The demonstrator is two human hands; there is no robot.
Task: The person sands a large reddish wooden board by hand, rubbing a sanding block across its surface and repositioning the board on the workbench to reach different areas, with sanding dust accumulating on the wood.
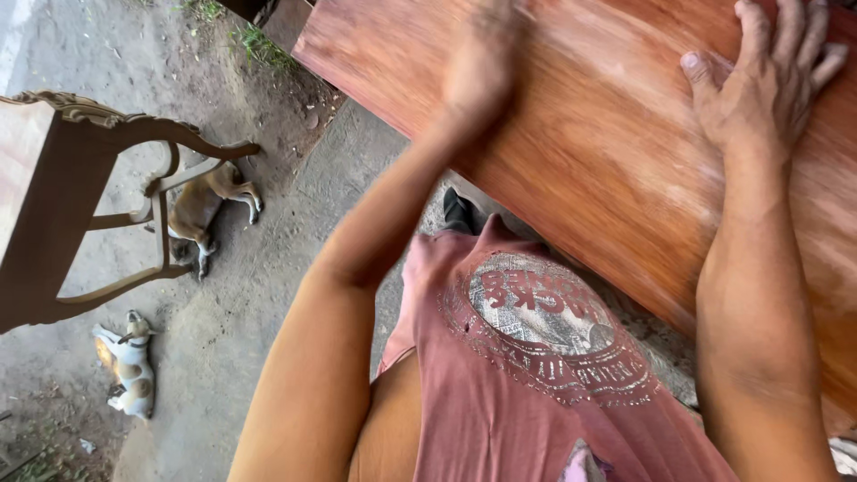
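Right hand [768,85] flat, fingers spread, on reddish wooden board [589,152] at 2 o'clock. Left hand [482,62] blurred at 12, grip unclear. Carved chair [80,196] at 9; no containers visible.

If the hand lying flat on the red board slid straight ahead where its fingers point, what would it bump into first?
Probably nothing soon. The right hand lies flat on the reddish wooden board, fingers pointing up toward the picture's top edge. Only more bare board shows ahead before the view cuts off.
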